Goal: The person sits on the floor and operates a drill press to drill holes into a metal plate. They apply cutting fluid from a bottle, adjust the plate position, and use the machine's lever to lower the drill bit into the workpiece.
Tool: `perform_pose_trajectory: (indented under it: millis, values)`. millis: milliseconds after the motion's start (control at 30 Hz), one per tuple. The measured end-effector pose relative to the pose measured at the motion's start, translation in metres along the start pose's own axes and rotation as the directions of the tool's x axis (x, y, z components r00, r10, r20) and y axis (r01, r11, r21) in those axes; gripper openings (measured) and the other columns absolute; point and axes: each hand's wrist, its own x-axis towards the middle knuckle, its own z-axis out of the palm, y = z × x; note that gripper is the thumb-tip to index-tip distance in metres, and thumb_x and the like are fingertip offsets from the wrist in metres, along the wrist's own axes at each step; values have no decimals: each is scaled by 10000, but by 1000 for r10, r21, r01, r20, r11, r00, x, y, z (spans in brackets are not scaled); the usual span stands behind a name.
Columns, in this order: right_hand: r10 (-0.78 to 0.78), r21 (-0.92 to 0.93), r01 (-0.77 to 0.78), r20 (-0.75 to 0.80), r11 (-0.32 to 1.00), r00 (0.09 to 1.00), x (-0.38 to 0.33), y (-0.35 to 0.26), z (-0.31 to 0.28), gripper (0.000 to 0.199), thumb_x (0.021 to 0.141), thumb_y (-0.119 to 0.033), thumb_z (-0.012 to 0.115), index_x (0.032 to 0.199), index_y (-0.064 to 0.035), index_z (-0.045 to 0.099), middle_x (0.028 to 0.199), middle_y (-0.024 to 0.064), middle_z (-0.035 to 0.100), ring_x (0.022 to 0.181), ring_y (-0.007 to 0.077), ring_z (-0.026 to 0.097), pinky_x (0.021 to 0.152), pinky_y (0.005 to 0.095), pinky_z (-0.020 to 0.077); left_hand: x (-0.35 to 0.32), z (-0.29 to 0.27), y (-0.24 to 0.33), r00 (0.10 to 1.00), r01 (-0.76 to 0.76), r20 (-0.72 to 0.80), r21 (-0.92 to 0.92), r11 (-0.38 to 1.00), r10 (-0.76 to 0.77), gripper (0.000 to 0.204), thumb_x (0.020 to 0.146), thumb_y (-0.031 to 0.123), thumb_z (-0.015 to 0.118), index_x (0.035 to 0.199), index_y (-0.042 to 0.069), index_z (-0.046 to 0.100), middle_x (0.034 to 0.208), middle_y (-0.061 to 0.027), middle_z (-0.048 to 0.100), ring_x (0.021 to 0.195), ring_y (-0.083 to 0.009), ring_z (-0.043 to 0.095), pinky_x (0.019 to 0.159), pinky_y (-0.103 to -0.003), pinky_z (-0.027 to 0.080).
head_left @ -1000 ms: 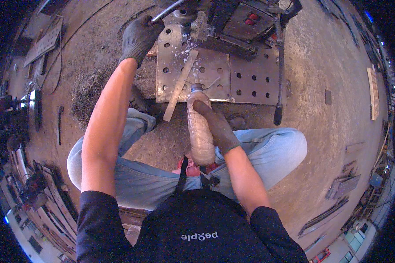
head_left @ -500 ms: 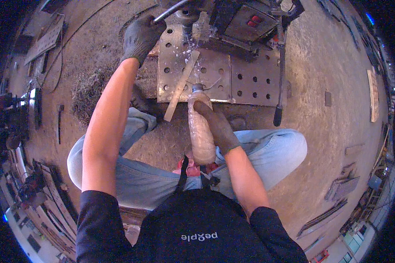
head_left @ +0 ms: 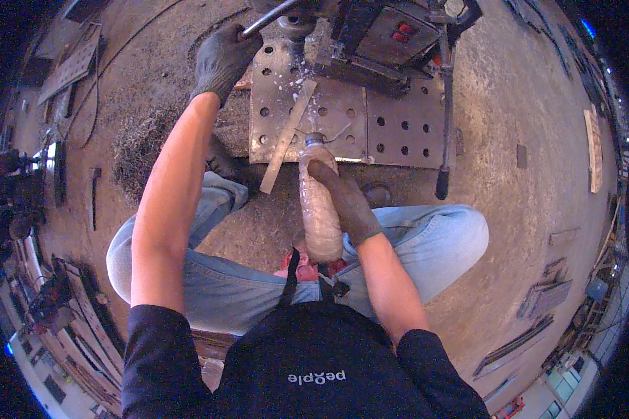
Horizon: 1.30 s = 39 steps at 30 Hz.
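Note:
My left hand (head_left: 227, 61), in a dark grey knit glove, is closed round the end of a bare metal lever (head_left: 269, 18) at the top of the view. In my gloved right hand (head_left: 348, 202) is a clear plastic bottle (head_left: 320, 227) with cloudy, brownish-white contents. Its neck points away from me, and whitish liquid streams from it towards a drill chuck (head_left: 297, 29). Under the chuck lies a metal plate with round holes (head_left: 342, 143), spattered with white drops. A flat metal strip (head_left: 286, 140) lies slantwise across the plate, its near end past the edge.
A dark machine body (head_left: 398, 38) with red buttons stands beyond the plate. To its right hangs a long black-ended lever (head_left: 443, 140). Metal shavings (head_left: 143, 153) are heaped on the floor left of the plate. My bent legs flank the bottle. Metal pieces (head_left: 545, 297) lie at the right.

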Motion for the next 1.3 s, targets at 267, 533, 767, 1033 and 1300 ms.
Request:
perform_pose_trajectory:
  millis: [267,533,767,1033,1300]
  values:
    - [-45,-29,43,-68,999,997,0,-3,-1,678,874,-550,728,1211,34,656,935,105,695,768,200,671,702,347,546,-4,-6,9,998,52,25,-17,998,-52,446,882,506,637,1026,100,752,900,-206,734,882,-415,708,792,-485,540]
    - [-39,41,41,-55,998,998,10,8,-4,632,890,-495,736,1258,8,635,965,101,689,767,195,669,702,353,552,2,5,-2,1000,16,-6,-63,998,-16,463,875,508,648,1045,90,752,889,-216,731,870,-409,710,787,-478,536]
    - [-58,30,60,-56,998,997,9,8,-5,606,891,-466,743,1254,5,628,955,93,682,765,187,666,688,353,550,5,8,-6,1000,-6,-14,-48,999,6,473,872,518,649,1055,94,753,897,-223,732,876,-408,711,789,-482,531]
    - [-59,-24,58,-57,998,997,4,1,-1,593,890,-475,723,1226,6,641,927,84,679,743,179,651,677,339,535,2,3,-2,1000,25,5,-16,1000,-25,486,869,532,651,1071,102,753,935,-229,734,900,-416,711,796,-482,535]
    - [-98,-86,92,-66,992,993,19,18,-11,615,880,-488,735,1228,11,642,944,92,688,771,186,667,695,344,544,1,3,2,1000,22,0,-8,1000,-22,506,866,531,649,1108,100,753,967,-232,739,922,-420,713,821,-481,542]
